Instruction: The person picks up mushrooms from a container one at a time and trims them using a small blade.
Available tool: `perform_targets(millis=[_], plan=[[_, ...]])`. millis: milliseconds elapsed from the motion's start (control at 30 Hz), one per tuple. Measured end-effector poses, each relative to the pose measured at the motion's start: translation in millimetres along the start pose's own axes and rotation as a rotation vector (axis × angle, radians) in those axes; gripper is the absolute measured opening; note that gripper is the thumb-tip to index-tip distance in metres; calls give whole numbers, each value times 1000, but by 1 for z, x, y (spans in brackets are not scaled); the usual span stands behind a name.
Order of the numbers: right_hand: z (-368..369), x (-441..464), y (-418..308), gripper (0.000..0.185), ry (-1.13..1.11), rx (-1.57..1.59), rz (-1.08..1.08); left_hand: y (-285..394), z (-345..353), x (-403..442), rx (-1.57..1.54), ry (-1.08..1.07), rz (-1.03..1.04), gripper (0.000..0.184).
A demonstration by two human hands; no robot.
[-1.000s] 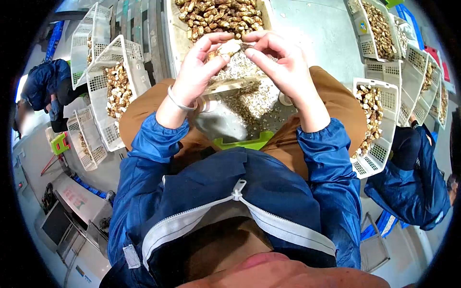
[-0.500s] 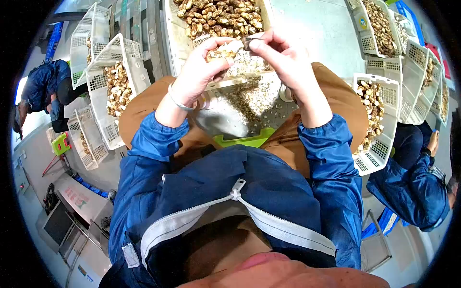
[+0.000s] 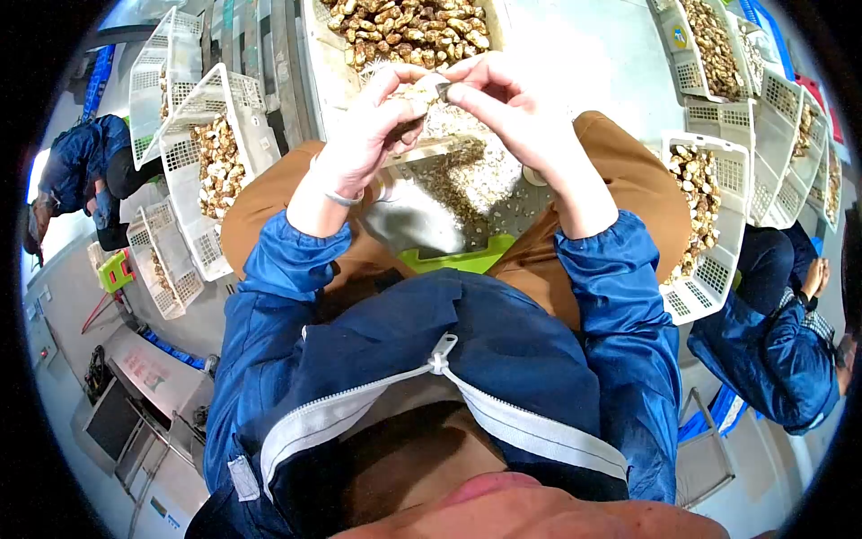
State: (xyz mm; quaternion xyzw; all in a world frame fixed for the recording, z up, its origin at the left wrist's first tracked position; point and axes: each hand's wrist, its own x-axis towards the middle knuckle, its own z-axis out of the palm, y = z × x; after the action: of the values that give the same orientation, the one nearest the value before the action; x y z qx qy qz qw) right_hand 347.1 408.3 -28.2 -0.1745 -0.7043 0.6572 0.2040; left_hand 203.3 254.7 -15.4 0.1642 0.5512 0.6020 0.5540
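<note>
Both hands meet over the near end of a pale crate (image 3: pixel 496 25) heaped with brown-and-white mushrooms (image 3: pixel 409 31). My left hand (image 3: pixel 373 135) is closed, its fingers wrapped round a pale mushroom (image 3: pixel 415 95) that is mostly hidden and washed out by glare. Thumb and fingers of my right hand (image 3: pixel 507 101) pinch a small dark blade-like piece (image 3: pixel 443 91), its tip against or very near the mushroom. Whitish scraps (image 3: pixel 458 119) lie beneath the hands at the crate's near end.
More scraps (image 3: pixel 467 193) cover the floor between my knees, before a green plastic edge (image 3: pixel 462 259). White mesh crates of mushrooms stand left (image 3: pixel 220 166) and right (image 3: pixel 693 207). Co-workers in blue sit at far left (image 3: pixel 81 166) and right (image 3: pixel 772 350).
Both hands have shifted slightly left, with the dark piece still pinched in the right. The left hand has turned, hiding more of the mushroom. The right co-worker's hands have moved.
</note>
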Motion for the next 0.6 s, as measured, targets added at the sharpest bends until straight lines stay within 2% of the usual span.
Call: perform_targets(millis=[67,100,200,233,333,367,467,500,600], plan=[[-10,3,-4,16,-45,43,134,11,9,-4,-39,42,-78,29],[-11,5,-14,16,-76,233,150,8,2,-5,-181,-80,-21,27],[-5,5,-16,15,-81,277,60,2,-6,-3,-201,-17,-14,26],[-3,5,-9,16,-115,215,34,-1,-11,0,-202,-49,7,31],[-2,4,-8,16,-89,63,40,-1,-5,-2,-202,-3,-31,30],[0,3,-8,16,-34,144,91,-2,-4,-2,-312,-22,-54,30],[-6,4,-7,16,-35,97,136,-11,-21,3,-547,-133,-149,32],[0,4,-6,17,-44,245,28,-10,-20,5,-609,-270,-154,34],[2,1,-1,18,-73,31,13,-6,-5,1,-434,-83,-112,34]])
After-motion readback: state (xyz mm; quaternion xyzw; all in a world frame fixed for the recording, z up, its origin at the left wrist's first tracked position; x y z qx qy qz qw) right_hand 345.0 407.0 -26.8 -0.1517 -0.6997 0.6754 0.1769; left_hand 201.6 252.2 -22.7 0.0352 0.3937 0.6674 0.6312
